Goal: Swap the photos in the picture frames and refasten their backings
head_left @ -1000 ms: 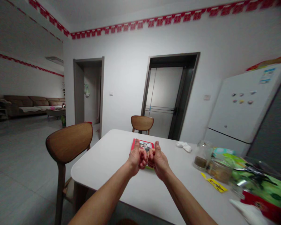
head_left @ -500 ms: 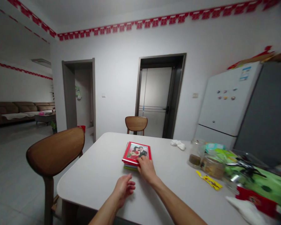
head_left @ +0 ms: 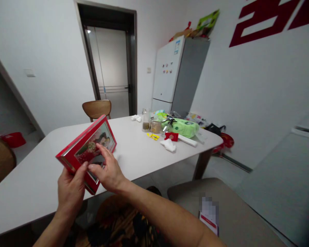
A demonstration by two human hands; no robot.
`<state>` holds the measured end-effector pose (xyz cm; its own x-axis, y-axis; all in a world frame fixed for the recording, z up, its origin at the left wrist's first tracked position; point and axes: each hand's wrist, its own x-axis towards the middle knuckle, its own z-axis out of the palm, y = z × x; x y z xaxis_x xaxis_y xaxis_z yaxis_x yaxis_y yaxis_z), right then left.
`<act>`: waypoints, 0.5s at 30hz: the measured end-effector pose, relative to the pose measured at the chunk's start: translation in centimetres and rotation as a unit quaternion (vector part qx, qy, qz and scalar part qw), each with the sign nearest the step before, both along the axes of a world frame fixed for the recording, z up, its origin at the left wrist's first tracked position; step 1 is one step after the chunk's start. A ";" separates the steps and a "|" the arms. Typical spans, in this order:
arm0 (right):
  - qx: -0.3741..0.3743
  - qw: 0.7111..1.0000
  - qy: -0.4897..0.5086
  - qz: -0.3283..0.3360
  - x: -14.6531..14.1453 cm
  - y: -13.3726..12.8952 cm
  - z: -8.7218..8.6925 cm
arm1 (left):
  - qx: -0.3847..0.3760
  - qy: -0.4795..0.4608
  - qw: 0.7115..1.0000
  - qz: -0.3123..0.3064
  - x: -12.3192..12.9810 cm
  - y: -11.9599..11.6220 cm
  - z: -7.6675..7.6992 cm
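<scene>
Above the left hand (head_left: 71, 187), tilted over the table (head_left: 134, 154), red picture frame (head_left: 89, 154), left thumb and fingers clamping its lower edge, right hand (head_left: 109, 169) half-open, fingertips touching its front.

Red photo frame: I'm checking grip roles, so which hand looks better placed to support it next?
Probably the left: the left hand grips the lower edge of the red photo frame, while the right hand has fingers over its front.

No readable text — fridge label (head_left: 177, 47) blurred, red wall sign (head_left: 238, 34) apparently cropped
</scene>
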<state>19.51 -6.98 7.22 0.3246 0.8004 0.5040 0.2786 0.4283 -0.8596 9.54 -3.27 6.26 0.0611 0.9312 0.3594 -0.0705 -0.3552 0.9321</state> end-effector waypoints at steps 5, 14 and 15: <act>-0.020 0.935 0.323 0.146 0.6 -1.6 -0.8 | 0.249 0.301 0.920 -0.018 -1.3 -2.1 -1.4; -0.120 0.904 0.386 0.139 2.8 -0.7 -5.2 | 0.399 0.465 0.788 -0.056 -1.4 -1.7 -8.3; -0.143 0.909 0.363 0.146 3.2 -0.7 -5.5 | 0.388 0.482 0.784 -0.051 -1.2 -1.8 -8.7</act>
<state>22.71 -7.64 1.67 0.2424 0.9702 -0.0004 -0.4964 0.1237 -0.8592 8.29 -5.05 -2.47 0.7130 0.4271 0.5561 0.4681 -0.8804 0.0759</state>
